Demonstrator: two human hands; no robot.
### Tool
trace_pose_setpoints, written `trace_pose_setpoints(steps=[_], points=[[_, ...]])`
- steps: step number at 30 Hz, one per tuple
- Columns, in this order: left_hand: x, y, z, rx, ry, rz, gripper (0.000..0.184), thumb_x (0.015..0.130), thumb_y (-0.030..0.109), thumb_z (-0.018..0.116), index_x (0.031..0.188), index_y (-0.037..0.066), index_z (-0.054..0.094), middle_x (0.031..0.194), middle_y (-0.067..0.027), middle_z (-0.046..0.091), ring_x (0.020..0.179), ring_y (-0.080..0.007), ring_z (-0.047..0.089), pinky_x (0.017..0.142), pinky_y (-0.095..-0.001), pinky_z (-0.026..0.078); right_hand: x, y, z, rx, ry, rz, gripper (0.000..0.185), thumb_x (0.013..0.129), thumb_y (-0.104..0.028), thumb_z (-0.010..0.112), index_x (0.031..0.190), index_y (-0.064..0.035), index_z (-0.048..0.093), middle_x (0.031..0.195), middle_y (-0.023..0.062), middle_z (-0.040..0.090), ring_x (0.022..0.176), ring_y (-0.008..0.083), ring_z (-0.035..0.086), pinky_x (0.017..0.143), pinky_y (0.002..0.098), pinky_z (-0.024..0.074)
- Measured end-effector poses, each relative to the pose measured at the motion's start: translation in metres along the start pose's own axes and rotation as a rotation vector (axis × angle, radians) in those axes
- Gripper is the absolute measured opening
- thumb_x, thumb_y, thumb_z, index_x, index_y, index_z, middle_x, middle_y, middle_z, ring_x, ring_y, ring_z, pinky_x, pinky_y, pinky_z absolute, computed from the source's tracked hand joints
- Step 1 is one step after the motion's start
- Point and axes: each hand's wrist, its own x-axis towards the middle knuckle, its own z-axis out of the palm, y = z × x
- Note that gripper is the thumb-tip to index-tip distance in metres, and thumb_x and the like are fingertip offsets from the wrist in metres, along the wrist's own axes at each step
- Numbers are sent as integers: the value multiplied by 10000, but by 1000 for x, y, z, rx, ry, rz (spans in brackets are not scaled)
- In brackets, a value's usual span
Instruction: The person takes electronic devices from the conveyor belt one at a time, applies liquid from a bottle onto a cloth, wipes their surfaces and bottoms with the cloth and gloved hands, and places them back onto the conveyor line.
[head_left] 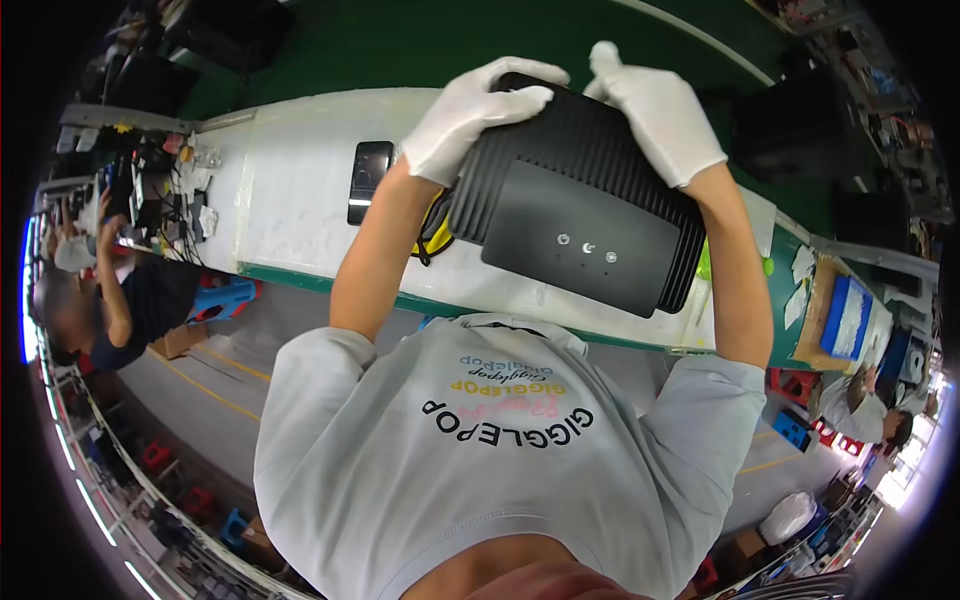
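Note:
A large black ribbed device [580, 235] with a smooth panel and three white symbols is held tilted above the white workbench [300, 180]. My left hand [485, 110], in a white glove, grips its far left corner, thumb on top and fingers around the edge. My right hand [655, 115], also gloved, lies against its far right edge, with one finger or thumb sticking out past the edge and the other fingers partly hidden. A dark phone-like object [370, 180] lies left of my left forearm. A yellow and black cable [435, 238] shows beneath the device's left side.
At the left, a person in dark clothes [150, 300] is near a blue stool [225, 298] and a cluttered bench. A blue tray [847, 318] in a cardboard box stands at the right, with another person [860, 415] beyond. Something bright green [704, 262] shows beside the device.

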Motion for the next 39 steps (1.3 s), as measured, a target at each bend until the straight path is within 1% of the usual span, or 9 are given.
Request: trace_pose_setpoints(steps=[4, 9, 14, 18, 22, 27, 32, 37, 39], points=[[-6, -3, 7, 37, 62, 35, 274, 844, 113, 608, 1089, -9, 602, 962, -71, 625, 832, -96, 596, 761, -210, 480, -43, 9, -18, 591, 377, 150, 534, 993, -432, 382, 945, 25, 654, 861, 89, 651, 760, 155, 586, 754, 291, 463], [1, -12, 5, 92, 53, 99, 272, 851, 107, 589, 1097, -9, 596, 988, -81, 630, 843, -83, 602, 779, -215, 493, -128, 43, 21, 345, 986, 278, 501, 1036, -288, 237, 850, 4, 600, 752, 81, 617, 694, 158, 570, 736, 280, 441], [4, -23, -3, 118, 15, 124, 314, 865, 137, 572, 1151, 8, 574, 1070, -86, 626, 897, -104, 612, 831, -242, 497, -181, 58, 83, 227, 772, 550, 436, 1028, -304, 319, 827, -2, 561, 682, 40, 575, 638, 174, 553, 668, 297, 458], [-8, -37, 27, -182, 127, 374, 434, 970, 352, 436, 1220, 12, 537, 1214, -148, 577, 1109, -222, 568, 1042, -337, 403, -259, 124, 230, -29, 489, 228, 391, 927, -188, 527, 1259, 16, 495, 1143, 177, 577, 1020, 267, 563, 881, 362, 448], [-30, -91, -11, -78, 303, 345, 399, 967, 300, 456, 1241, 19, 524, 1212, -127, 577, 1089, -207, 568, 993, -328, 433, -269, 143, 278, 90, 255, 375, 405, 948, -214, 483, 1290, 3, 463, 1174, 148, 566, 1045, 249, 553, 904, 354, 446], [-45, -178, -47, -154, 244, 66, 369, 963, 234, 482, 1268, 27, 508, 1209, -101, 576, 1063, -188, 569, 930, -316, 469, -204, 144, 250, 698, 404, 730, 424, 974, -246, 429, 1328, -15, 424, 1211, 112, 551, 1076, 225, 540, 933, 345, 444], [8, -139, -24, -244, 301, -173, 385, 976, 270, 457, 1270, 25, 498, 1167, -93, 585, 988, -174, 585, 836, -296, 509, -108, 134, 161, 1537, 685, 740, 443, 1000, -278, 375, 1367, -32, 384, 1249, 76, 537, 1108, 201, 527, 961, 336, 442], [71, -163, -33, -257, 306, -239, 493, 944, 437, 453, 1153, 6, 572, 999, -102, 621, 844, -174, 621, 760, -310, 544, -48, 141, 146, 1387, 597, 740, 502, 998, -390, 351, 1375, -61, 398, 1272, 59, 535, 1132, 203, 524, 961, 335, 452], [82, -151, -36, -279, 320, -357, 564, 940, 505, 424, 1223, 33, 544, 1075, -96, 616, 898, -172, 609, 773, -303, 530, -26, 133, 127, 1612, 551, 1000, 559, 965, -478, 364, 1354, -84, 442, 1262, 52, 548, 1121, 215, 535, 929, 342, 466]])
